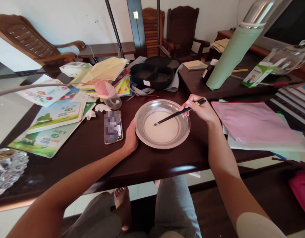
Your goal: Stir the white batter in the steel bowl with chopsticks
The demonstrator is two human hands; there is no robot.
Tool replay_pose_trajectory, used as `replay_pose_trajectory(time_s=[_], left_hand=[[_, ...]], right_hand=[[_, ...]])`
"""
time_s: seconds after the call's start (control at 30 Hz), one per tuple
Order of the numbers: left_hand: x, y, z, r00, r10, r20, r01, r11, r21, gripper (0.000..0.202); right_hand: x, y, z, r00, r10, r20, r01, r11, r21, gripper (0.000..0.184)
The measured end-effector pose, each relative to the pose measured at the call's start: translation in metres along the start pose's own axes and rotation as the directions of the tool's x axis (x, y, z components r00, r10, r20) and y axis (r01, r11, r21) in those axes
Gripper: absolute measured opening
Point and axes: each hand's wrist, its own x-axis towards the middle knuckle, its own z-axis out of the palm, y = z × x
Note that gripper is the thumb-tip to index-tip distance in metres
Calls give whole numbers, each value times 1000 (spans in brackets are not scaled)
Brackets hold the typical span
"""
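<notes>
A shallow metal bowl (162, 145) stands on the dark table, with a milky white liquid (164, 132) in its bottom. Against the bowl's left side rests my left hand (131, 137), steadying the rim; its fingertips are hidden by the bowl. My right hand (198, 107), over the right rim, is closed around a pair of black chopsticks (172, 115). They slant down to the left, their tips in or just at the white liquid. To the left of my left hand lies a phone (113, 127), its screen blurred.
Schoolbooks (55, 122), crumpled tissues (102, 108) and a pink-lidded cup (110, 96) lie at left, beside a glass ashtray (8, 168). A black case (152, 77) sits behind the bowl. At right are a green thermos (238, 49) and a pink folder (251, 120).
</notes>
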Motion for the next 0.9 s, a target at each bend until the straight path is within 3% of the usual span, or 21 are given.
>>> replay_pose_trajectory(time_s=[0.2, 0.43, 0.67, 0.9], left_hand=[[-1, 4, 3, 1000, 5, 1, -5, 1000, -4, 59], [1, 1, 1, 1000, 0, -18, 0, 1000, 21, 59], [0, 1, 0, 1000, 21, 20, -22, 999, 43, 60], [1, -1, -1, 999, 22, 23, -23, 998, 52, 62]], right_hand=[[-2, 1, -17, 977, -57, -208, 55, 998, -16, 67], [-1, -3, -1, 1000, 26, 0, -26, 1000, 8, 64], [-2, 1, -19, 983, -53, -178, 48, 998, -35, 64], [1, 1, -1, 998, 56, 28, -56, 998, 1, 62]])
